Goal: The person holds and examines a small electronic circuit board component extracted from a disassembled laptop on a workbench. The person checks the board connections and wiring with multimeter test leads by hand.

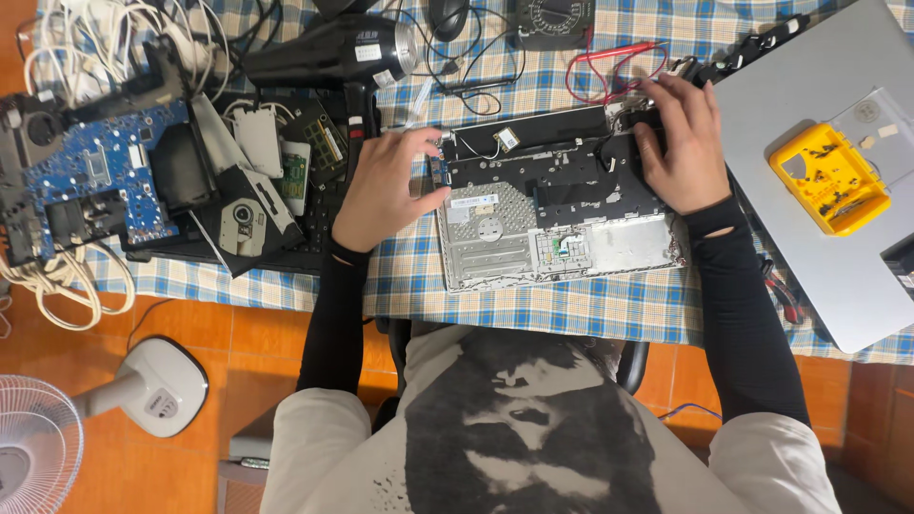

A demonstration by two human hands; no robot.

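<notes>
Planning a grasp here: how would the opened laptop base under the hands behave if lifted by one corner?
The laptop base is a thin, wide shell with parts removed, so it would likely flex and feel light. Loose cables near the left hand could snag. The right hand rests on its far corner; exposed internals look fragile.

One laptop base (562, 219); one hair dryer (333, 52); one multimeter (552, 21); one blue board (105, 171); one yellow tray (830, 176); one fan (38, 447).

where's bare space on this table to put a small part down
Bare checked cloth runs along the near edge below the opened laptop base. The grey lid is free left of the yellow tray. Crowded: far-left boards, hair dryer, cables.
</notes>
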